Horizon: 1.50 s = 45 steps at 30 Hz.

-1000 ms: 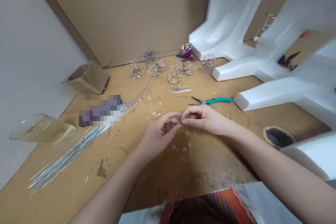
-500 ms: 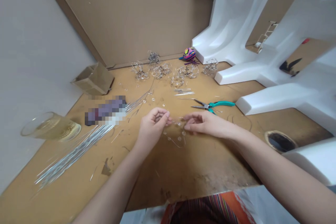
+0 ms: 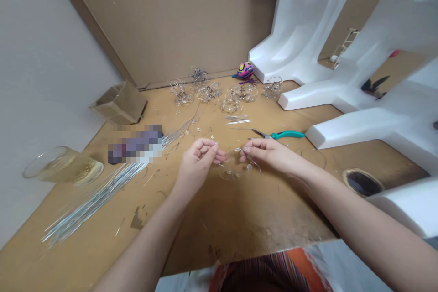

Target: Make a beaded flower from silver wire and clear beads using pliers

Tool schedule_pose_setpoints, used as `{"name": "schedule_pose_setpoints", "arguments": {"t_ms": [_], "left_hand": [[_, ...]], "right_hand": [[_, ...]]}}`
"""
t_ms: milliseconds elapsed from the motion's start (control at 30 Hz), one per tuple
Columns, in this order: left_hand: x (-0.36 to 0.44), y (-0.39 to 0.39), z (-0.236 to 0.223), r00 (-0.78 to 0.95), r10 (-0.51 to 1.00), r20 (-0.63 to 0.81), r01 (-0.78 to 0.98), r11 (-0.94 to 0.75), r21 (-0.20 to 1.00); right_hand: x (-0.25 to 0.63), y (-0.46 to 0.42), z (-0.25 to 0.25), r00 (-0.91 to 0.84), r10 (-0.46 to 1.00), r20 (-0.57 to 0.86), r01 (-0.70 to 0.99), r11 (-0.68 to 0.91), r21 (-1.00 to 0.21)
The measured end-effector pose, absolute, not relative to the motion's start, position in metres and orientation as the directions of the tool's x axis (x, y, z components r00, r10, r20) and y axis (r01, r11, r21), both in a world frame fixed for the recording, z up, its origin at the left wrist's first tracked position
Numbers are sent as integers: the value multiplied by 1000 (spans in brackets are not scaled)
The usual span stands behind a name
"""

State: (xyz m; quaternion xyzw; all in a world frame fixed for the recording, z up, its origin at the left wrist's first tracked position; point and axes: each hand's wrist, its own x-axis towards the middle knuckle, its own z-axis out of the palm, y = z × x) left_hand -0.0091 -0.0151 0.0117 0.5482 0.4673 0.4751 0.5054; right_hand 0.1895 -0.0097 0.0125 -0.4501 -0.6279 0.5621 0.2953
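Between the thumb and index finger of my left hand [image 3: 201, 155] is a pinched speck that looks like a small clear bead; its other fingers are loosely curled. My right hand [image 3: 265, 151] is closed in a pinch on a thin wire strung with clear beads [image 3: 249, 167]. The beaded wire hangs in a loose curve below and between both hands, above the table. Pliers [image 3: 289, 134] with teal handles lie just beyond my right hand, partly hidden by it. A few loose clear beads [image 3: 199, 130] are on the table beyond my left hand.
A bundle of straight wires [image 3: 99, 196] lies at left, beside a tilted-looking glass of pale liquid [image 3: 65, 165] and a blurred purple item [image 3: 135, 143]. Several beaded wire pieces [image 3: 242, 93] stand at the back. A cardboard box [image 3: 119, 102] and white foam blocks [image 3: 328, 134] flank the table.
My right hand has turned slightly, and the beaded wire has swung to the right beneath it. The left hand keeps its pinch, nearly in place. The view has shifted slightly.
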Motion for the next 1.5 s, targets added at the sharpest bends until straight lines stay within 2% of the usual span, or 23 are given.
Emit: {"name": "schedule_pose_setpoints", "arguments": {"t_ms": [267,433,633,800,1000,1133,1333,1500], "left_hand": [[-6,-21,8,227,969,100,64,-117,991],[-1,-27,4,276,954,116,174,-168,970],[6,-30,4,260,960,108,250,-174,952],[9,-33,3,197,975,99,297,-156,942],[7,-34,-2,262,954,144,427,-248,870],[7,-36,0,293,948,126,415,-245,876],[10,-34,3,303,950,80,293,-173,940],[9,-29,4,267,963,20,202,-76,977]], "right_hand": [[187,-11,14,-384,912,-145,275,-37,-961],[188,-12,9,-334,942,-8,435,147,-888],[186,-16,7,-339,939,54,518,234,-823],[183,-19,9,-295,952,79,561,240,-792],[180,-21,12,-314,947,60,611,250,-751],[184,-18,11,-329,944,26,560,217,-800],[190,-11,13,-400,903,-160,377,2,-926],[190,-9,12,-452,880,-144,201,-56,-978]]}}
